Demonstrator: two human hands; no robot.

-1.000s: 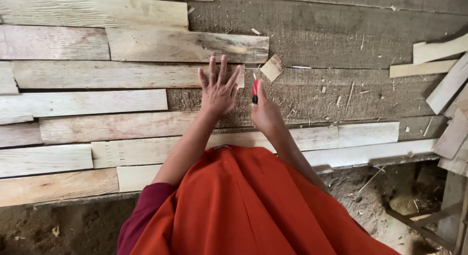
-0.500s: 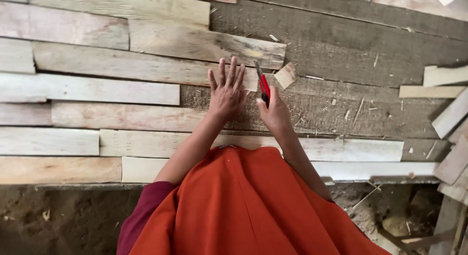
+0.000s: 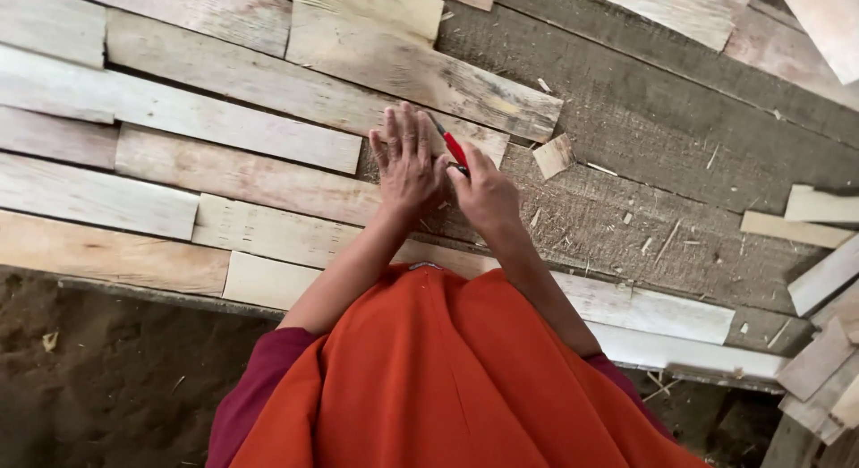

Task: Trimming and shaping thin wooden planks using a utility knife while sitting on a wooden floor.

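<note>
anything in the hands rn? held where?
Right hand holds a red pencil by its lower end, tip pointing up and away. Left hand holds nothing; it lies flat on a wooden plank.

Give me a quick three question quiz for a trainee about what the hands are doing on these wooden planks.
1. True or false: the left hand lies flat, fingers spread, on a pale plank.
2. Which hand holds the red pencil? A) left B) right C) neither
3. Fill in: a small loose wood offcut lies on the person's ____ side of the hands.

Key: 1 true; 2 B, the right hand grips it; 3 right.
</note>
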